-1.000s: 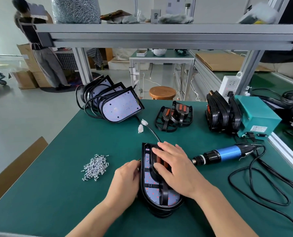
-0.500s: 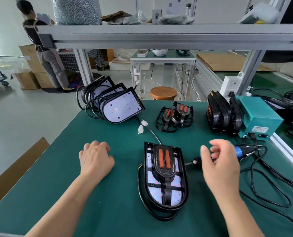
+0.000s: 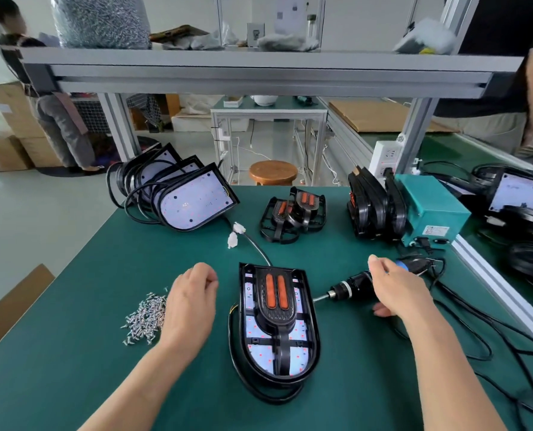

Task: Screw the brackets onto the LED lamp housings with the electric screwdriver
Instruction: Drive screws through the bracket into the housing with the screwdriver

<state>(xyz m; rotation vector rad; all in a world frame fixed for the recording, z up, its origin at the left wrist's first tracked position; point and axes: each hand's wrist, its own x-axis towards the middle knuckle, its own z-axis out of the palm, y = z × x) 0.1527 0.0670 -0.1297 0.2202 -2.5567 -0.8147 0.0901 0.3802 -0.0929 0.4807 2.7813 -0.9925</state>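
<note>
An LED lamp housing [image 3: 299, 334] lies face up on the green mat, with a black bracket [image 3: 276, 312] with two orange strips on top of it. The electric screwdriver [image 3: 350, 287] lies to its right, its bit pointing at the housing's edge. My right hand [image 3: 397, 293] grips the screwdriver's body, fingers over it and thumb underneath. My left hand [image 3: 190, 306] hovers between the housing and a pile of loose screws [image 3: 145, 318], its fingers curled under; what they hold is hidden.
Bare housings with cables [image 3: 190, 203] lean at the back left, and loose brackets [image 3: 293, 213] lie at the back middle. Several housings [image 3: 374, 206] stand against a teal power box [image 3: 430, 206]. Black cables [image 3: 482, 334] loop on the right. A shelf beam [image 3: 259, 76] runs overhead.
My right hand has come down and closed round the screwdriver. My left hand has shifted right off the screw pile, which now shows beside it.
</note>
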